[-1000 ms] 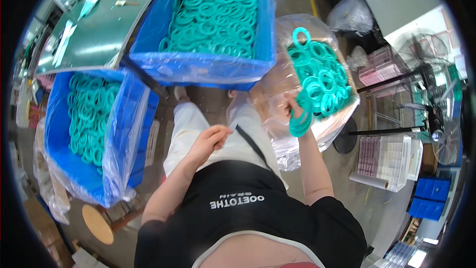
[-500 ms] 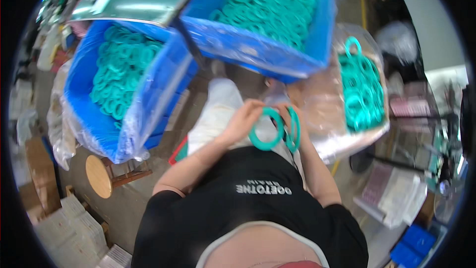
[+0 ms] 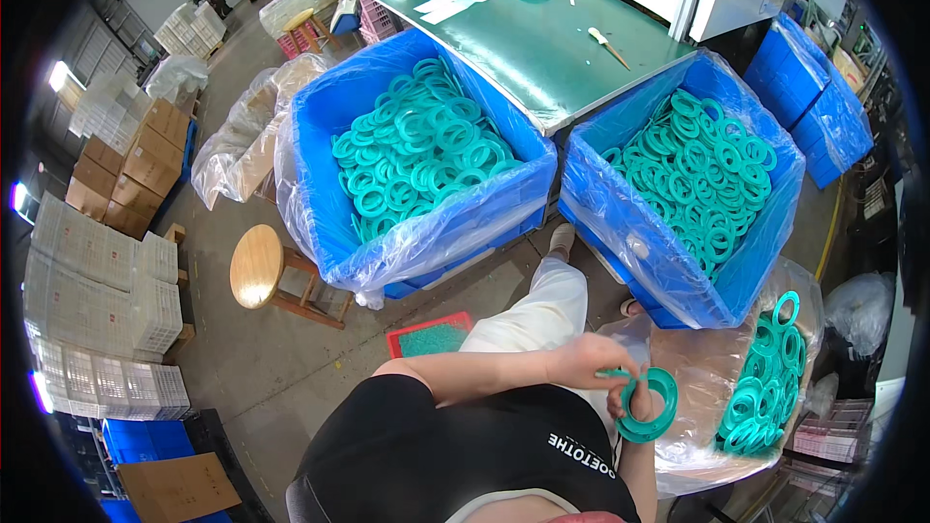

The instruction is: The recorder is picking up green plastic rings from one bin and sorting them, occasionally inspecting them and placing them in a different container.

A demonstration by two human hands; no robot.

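My right hand (image 3: 617, 404) is closed on a flat teal ring (image 3: 663, 397) in front of my body, its fingers partly hidden behind the ring. My left hand (image 3: 589, 360) reaches across to it, fingers pinched on a thin teal piece (image 3: 612, 374) at the ring's upper left edge. Whether that piece is part of the ring or separate, I cannot tell. Close on the right, teal rings (image 3: 762, 397) are heaped at one side of a plastic-lined box (image 3: 686, 353). More rings fill a left blue bin (image 3: 528, 196) and a right blue bin (image 3: 668, 295), both lined with clear plastic.
A green-topped table (image 3: 542, 48) behind the bins carries a knife (image 3: 608, 46) and tape. A wooden stool (image 3: 257, 266) stands left, near a red tray (image 3: 392, 344) of small teal bits on the floor. Stacked cartons (image 3: 136, 169) and white crates (image 3: 97, 310) line the far left.
The view has swung left and up, bringing the table and stool into sight. My hands have drawn closer together; two rings hung apart before, and now one shows clearly in my right hand.
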